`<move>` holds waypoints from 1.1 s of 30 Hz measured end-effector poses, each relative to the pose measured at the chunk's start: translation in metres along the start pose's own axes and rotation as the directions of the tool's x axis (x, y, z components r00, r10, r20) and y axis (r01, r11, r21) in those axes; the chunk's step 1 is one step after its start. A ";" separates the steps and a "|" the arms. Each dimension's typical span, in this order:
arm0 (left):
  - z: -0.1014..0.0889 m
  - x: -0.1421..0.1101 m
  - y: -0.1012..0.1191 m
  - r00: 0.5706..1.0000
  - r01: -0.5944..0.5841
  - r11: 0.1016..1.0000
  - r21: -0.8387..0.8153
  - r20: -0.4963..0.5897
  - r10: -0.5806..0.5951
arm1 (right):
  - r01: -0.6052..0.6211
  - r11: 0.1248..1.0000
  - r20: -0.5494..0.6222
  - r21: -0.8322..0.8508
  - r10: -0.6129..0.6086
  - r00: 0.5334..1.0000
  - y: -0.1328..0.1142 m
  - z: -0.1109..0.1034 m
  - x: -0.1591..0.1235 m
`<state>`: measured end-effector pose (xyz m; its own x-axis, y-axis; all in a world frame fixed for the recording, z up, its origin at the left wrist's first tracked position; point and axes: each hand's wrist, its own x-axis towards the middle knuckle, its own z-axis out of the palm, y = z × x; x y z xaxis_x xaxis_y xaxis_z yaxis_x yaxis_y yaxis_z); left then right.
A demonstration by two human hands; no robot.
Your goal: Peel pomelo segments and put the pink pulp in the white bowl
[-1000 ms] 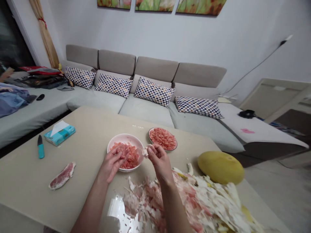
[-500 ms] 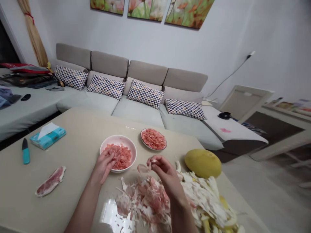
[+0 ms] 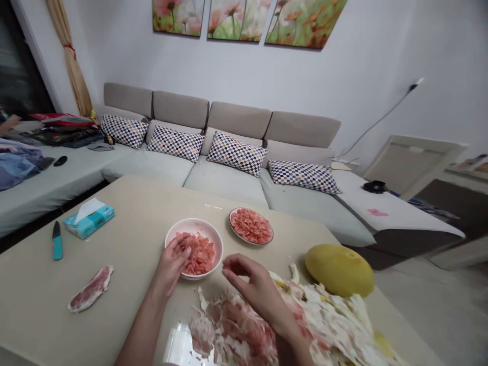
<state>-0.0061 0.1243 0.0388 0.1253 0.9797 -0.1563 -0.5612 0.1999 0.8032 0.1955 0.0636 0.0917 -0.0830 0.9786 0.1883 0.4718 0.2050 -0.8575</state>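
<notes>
My left hand (image 3: 171, 263) is closed on a piece of pink pomelo flesh (image 3: 191, 246) above the left side of a white bowl (image 3: 216, 234). Inside this bowl lie loose pink pomelo pieces (image 3: 204, 256). To the right of the bowl, my right hand (image 3: 253, 282) hovers over the near heap of membrane, its thumb and forefinger apart and nothing visible between them. Beneath it spreads the pile of pinkish membrane (image 3: 240, 325) and white peel scraps (image 3: 335, 320). An unpeeled pomelo segment (image 3: 91, 288) lies on the table at left.
Behind the bowl stands a dark-rimmed plate (image 3: 232, 230) heaped with pomelo flesh. A whole yellow pomelo (image 3: 339, 269) sits by the peel at right. A turquoise-handled knife (image 3: 57, 246) and a tissue pack (image 3: 89, 218) lie at left on the table (image 3: 125, 239). Beyond runs a sofa (image 3: 224, 178).
My right hand held a whitish scrap of membrane, carried it down from the bowl toward the pile, and let it go. My left hand keeps its pomelo piece over the bowl.
</notes>
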 end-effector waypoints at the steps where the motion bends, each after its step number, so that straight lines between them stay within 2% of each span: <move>1: 0.001 0.000 0.000 1.000 -0.021 1.000 0.007 -0.008 0.021 | 0.002 0.998 -0.018 0.060 -0.001 1.000 0.000 0.008 0.010; 5: 0.004 0.000 -0.004 0.998 -0.061 0.998 0.032 -0.019 0.062 | -0.024 0.966 -0.089 0.258 0.048 0.995 0.005 0.038 0.039; 8: 0.003 0.001 -0.008 0.997 -0.080 0.994 0.075 0.003 0.081 | -0.005 0.946 -0.112 0.325 0.044 0.993 0.010 0.048 0.048; 12: 0.003 0.002 -0.009 0.997 -0.083 0.992 0.098 0.013 0.082 | 0.007 0.945 -0.099 0.328 0.027 0.995 0.015 0.048 0.050; 22: 0.003 0.001 -0.007 0.993 -0.106 0.985 0.137 -0.044 0.113 | -0.015 0.918 -0.055 0.397 0.040 0.998 0.017 0.057 0.053; 27: 0.003 0.000 -0.006 0.998 -0.066 0.989 0.136 0.000 0.067 | -0.001 0.914 -0.078 0.406 0.036 0.996 0.019 0.055 0.052; 29: 0.003 -0.001 -0.007 0.999 -0.043 0.992 0.117 0.001 0.043 | -0.037 0.880 -0.047 0.473 0.067 0.997 0.020 0.054 0.052; 33: 0.000 -0.003 -0.006 1.000 -0.003 0.998 0.063 -0.012 0.004 | -0.142 0.759 0.023 0.635 0.166 0.986 0.021 0.052 0.053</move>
<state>-0.0030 0.1206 0.0347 0.1134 0.9806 -0.1600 -0.5091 0.1956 0.8382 0.1554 0.1211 0.0594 -0.0235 0.9992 0.0324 -0.1876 0.0274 -0.9819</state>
